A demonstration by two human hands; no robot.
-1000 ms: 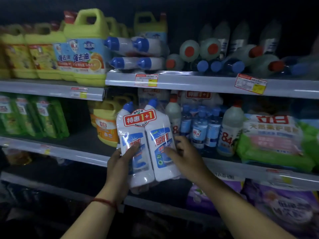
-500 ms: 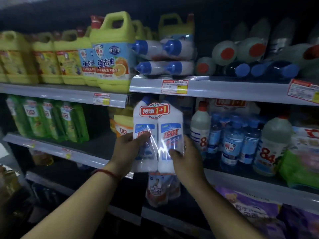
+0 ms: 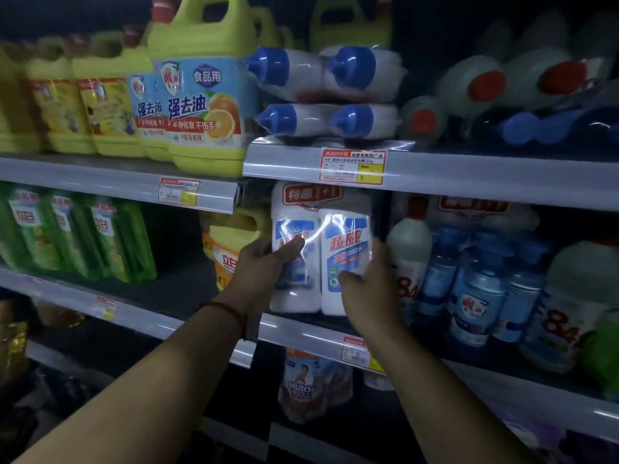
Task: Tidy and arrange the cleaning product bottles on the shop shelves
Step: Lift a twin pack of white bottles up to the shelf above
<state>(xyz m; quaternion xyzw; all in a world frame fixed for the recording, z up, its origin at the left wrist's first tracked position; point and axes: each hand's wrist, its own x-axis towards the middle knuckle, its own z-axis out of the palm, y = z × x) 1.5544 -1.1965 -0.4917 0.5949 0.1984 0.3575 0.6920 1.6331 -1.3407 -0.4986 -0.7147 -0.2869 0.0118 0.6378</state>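
Fingers (image 3: 290, 245) on your left hand (image 3: 261, 262) and right hand (image 3: 368, 289) grip the wrapped twin pack (image 3: 345, 236). A yellow jug (image 3: 231, 242) sits just left, a white 84 bottle (image 3: 410, 249) crowds the right, and the upper shelf rail (image 3: 469, 175) hides its caps. The pack's upright between your fingers at the middle shelf's (image 3: 301, 333) front edge.

Two shelf tiers, both carrying stock.
Upper shelf (image 3: 469, 182) holding yellow-green jugs (image 3: 207, 105) left, blue-capped packs (image 3: 321, 92) lying stacked; mid shelf (image 3: 301, 334) bearing green refills (image 3: 77, 236), white twin-pack (image 3: 321, 262) standing upright, blue btls (image 3: 475, 289) right.
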